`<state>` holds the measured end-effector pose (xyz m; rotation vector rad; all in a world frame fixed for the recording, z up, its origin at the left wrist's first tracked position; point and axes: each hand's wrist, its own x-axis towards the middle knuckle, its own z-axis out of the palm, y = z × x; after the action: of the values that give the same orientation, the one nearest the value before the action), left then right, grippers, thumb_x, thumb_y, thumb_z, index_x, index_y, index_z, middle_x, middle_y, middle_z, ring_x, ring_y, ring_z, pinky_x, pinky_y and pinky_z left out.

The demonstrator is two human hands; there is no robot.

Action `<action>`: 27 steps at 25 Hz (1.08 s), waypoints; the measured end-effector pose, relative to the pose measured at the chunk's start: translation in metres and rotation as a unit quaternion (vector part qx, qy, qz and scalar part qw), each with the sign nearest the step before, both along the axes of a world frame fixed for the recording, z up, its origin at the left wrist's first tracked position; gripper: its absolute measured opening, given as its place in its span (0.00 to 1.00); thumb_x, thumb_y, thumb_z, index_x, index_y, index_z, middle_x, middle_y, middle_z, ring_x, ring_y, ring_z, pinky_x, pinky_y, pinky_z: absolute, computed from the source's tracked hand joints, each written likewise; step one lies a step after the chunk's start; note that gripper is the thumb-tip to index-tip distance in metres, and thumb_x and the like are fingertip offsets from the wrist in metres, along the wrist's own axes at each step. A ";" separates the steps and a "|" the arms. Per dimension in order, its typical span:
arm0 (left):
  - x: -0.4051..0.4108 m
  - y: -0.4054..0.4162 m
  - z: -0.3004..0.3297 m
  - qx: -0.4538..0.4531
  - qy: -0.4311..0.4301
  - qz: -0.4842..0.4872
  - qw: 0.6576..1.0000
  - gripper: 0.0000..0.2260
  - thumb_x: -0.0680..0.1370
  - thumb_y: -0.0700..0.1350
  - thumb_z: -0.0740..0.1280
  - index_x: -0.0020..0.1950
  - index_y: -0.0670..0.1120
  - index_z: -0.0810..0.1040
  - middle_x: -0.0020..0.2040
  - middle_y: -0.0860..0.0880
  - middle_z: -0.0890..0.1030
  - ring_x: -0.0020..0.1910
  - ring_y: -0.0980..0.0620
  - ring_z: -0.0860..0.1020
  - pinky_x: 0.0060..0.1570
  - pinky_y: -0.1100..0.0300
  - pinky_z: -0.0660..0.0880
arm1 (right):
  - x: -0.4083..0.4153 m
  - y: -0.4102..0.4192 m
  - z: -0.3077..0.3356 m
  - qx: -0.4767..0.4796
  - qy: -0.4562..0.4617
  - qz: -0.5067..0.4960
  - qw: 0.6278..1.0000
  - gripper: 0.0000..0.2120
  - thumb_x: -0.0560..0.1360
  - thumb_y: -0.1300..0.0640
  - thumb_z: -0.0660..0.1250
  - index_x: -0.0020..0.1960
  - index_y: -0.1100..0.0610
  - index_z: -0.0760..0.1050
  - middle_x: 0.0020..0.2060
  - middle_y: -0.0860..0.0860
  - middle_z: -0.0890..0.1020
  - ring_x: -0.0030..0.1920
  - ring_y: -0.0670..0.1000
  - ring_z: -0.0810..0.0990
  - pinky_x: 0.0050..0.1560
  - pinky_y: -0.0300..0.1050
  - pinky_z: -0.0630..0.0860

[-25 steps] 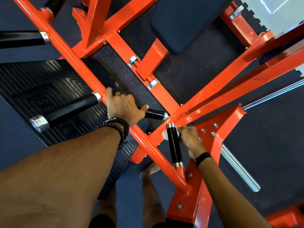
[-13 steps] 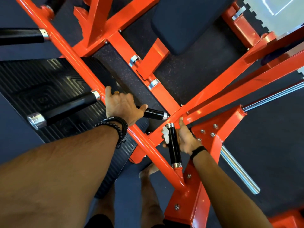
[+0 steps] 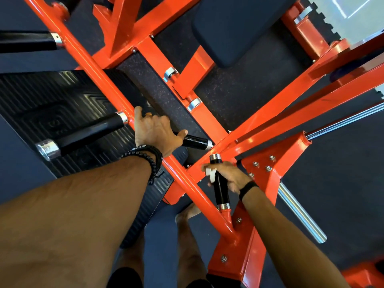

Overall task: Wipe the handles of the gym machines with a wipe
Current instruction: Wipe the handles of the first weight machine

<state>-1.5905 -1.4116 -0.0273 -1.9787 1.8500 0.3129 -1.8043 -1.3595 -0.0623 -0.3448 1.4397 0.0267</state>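
Item: orange gym machine frame (image 3: 116, 88), seen from above, catalogued left to right. Far left, upper: one black handle (image 3: 25, 41) with a chrome collar, projecting from the long diagonal tube. Left, lower: ribbed black footplate (image 3: 41, 100) beneath the frame; above it a second black handle with chrome end cap (image 3: 83, 134), joined to the same tube. Centre: left hand (image 3: 153, 132), wrist carrying dark beaded bracelets (image 3: 149, 159), fingers curled over the far side of the tube, thumb lying along a short black grip (image 3: 195, 142); the hand holds this grip. Centre, upper: dark padded seat (image 3: 239, 28) on orange supports, speckled rubber floor (image 3: 239, 94) beneath. Centre-right: upright black handle (image 3: 220, 188), chrome collars at both ends, rising from the lower orange bracket. Right hand (image 3: 228, 175), black band on the wrist, fingers wrapped round the upper part of this handle; the hand is motion-blurred. White wipe (image 3: 211, 173) pressed between those fingers and the handle's left side, just below the top collar. Right: bolted orange plate (image 3: 264, 169); chrome weight peg (image 3: 301, 213) angled down to the right.
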 end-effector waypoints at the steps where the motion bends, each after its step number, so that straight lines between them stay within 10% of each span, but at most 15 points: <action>1: 0.000 0.000 -0.001 0.001 0.000 0.000 1.000 0.31 0.72 0.74 0.51 0.45 0.52 0.81 0.36 0.51 0.80 0.46 0.48 0.79 0.68 0.45 0.60 | -0.005 0.012 0.009 -0.021 0.026 0.043 0.999 0.08 0.75 0.63 0.71 0.51 0.66 0.80 0.43 0.59 0.81 0.34 0.50 0.79 0.30 0.39 0.78; 5: 0.001 0.000 0.000 0.002 0.002 0.005 1.000 0.30 0.72 0.74 0.51 0.42 0.51 0.80 0.33 0.51 0.78 0.44 0.48 0.79 0.68 0.45 0.60 | -0.019 0.056 0.032 -0.196 0.140 0.196 0.950 0.17 0.68 0.59 0.76 0.55 0.56 0.77 0.40 0.49 0.84 0.36 0.44 0.82 0.42 0.49 0.82; 9: -0.001 0.000 0.003 -0.001 0.017 0.009 1.000 0.29 0.73 0.73 0.53 0.42 0.50 0.80 0.35 0.51 0.80 0.45 0.47 0.79 0.69 0.44 0.59 | -0.015 0.042 0.014 -0.384 0.229 0.278 0.850 0.34 0.70 0.50 0.75 0.72 0.47 0.65 0.59 0.50 0.80 0.56 0.51 0.79 0.56 0.51 0.78; 14: 0.000 0.001 0.004 0.000 0.020 0.010 1.000 0.28 0.73 0.72 0.54 0.42 0.50 0.79 0.36 0.51 0.80 0.46 0.47 0.80 0.70 0.44 0.59 | -0.019 0.027 0.013 -0.546 0.197 0.384 0.718 0.11 0.73 0.63 0.68 0.54 0.55 0.82 0.54 0.53 0.78 0.55 0.56 0.75 0.52 0.56 0.77; 20: -0.001 -0.001 0.006 0.007 0.018 0.013 1.000 0.29 0.73 0.72 0.54 0.43 0.50 0.80 0.35 0.51 0.79 0.46 0.48 0.79 0.70 0.45 0.59 | -0.045 0.088 0.049 -0.461 0.156 0.309 0.817 0.07 0.74 0.64 0.70 0.48 0.53 0.78 0.42 0.47 0.78 0.39 0.41 0.76 0.37 0.30 0.69; 27: -0.001 0.000 0.006 0.000 0.021 0.011 1.000 0.29 0.73 0.73 0.54 0.42 0.50 0.79 0.34 0.51 0.79 0.45 0.47 0.79 0.70 0.44 0.59 | -0.013 0.019 0.007 -0.457 0.231 0.222 0.830 0.05 0.74 0.67 0.71 0.46 0.59 0.80 0.43 0.50 0.79 0.43 0.48 0.77 0.43 0.31 0.68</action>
<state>-1.5912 -1.4120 -0.0217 -2.0084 1.8537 0.3631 -1.8172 -1.3407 -0.0555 -1.5539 1.7451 -0.2276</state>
